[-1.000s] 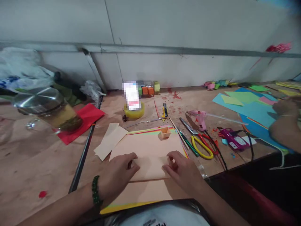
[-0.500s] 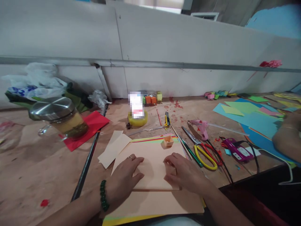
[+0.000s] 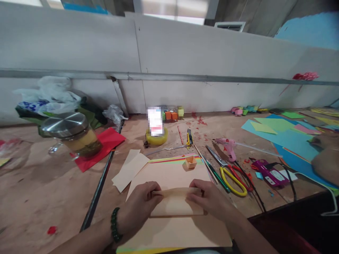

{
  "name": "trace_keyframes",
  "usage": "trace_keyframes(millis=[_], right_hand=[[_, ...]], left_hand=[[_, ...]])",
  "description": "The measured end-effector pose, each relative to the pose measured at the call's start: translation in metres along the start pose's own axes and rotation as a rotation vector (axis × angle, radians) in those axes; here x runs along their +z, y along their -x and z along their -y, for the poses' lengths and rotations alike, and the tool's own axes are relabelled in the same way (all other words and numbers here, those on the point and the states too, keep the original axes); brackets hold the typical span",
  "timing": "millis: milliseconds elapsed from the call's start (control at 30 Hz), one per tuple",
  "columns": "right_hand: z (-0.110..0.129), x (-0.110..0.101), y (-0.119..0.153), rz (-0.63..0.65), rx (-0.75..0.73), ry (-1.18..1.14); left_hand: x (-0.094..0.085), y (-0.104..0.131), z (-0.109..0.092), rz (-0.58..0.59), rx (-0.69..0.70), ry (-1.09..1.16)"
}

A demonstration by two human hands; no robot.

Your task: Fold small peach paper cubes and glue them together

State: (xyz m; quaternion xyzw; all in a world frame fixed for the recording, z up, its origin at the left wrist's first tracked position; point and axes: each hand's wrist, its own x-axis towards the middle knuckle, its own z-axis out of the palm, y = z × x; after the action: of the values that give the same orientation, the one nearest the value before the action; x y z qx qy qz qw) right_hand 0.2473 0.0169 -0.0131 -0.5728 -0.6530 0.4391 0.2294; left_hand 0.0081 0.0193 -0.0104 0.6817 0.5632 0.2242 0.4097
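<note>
A folded piece of peach paper [image 3: 177, 206] lies on a stack of coloured paper sheets [image 3: 174, 231], its top edge lifted and curving toward me. My left hand [image 3: 141, 201] pinches that edge at its left end, fingers closed; a green bead bracelet circles the wrist. At the right end, my right hand [image 3: 205, 197] pinches the same edge between thumb and fingers. Just beyond the hands, a small open peach paper box [image 3: 190, 162] rests on the stack. Peach paper strips [image 3: 129, 169] lie to the left of the stack.
Scissors [image 3: 233, 178], a green pencil [image 3: 218, 178], a pink glue gun [image 3: 227, 146] and a purple power strip [image 3: 270, 173] lie right. A cutter [image 3: 189, 137] and tape roll [image 3: 157, 137] are behind. A glass mug [image 3: 82, 141] stands left. Another person's arm [image 3: 327, 158] is far right.
Both hands have closed from loosely curled fingers over the peach paper to pinching its far edge, which is now raised off the stack. The view has shifted slightly.
</note>
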Motion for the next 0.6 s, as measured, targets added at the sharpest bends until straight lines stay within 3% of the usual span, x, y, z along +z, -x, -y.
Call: trace_keyframes(millis=[167, 300, 433, 600], right_hand=[[-0.013, 0.001, -0.005, -0.192, -0.059, -0.260], [-0.014, 0.005, -0.006, -0.227, -0.046, -0.385], [-0.020, 0.008, -0.007, -0.209, -0.065, -0.476], [-0.028, 0.011, -0.006, -0.274, -0.071, -0.511]], left_hand=[[-0.006, -0.001, -0.007, 0.008, -0.055, 0.320], [-0.010, -0.006, -0.003, 0.001, -0.105, 0.522], [-0.009, -0.010, 0.003, -0.046, -0.146, 0.575], [-0.009, -0.009, 0.003, -0.046, -0.135, 0.566]])
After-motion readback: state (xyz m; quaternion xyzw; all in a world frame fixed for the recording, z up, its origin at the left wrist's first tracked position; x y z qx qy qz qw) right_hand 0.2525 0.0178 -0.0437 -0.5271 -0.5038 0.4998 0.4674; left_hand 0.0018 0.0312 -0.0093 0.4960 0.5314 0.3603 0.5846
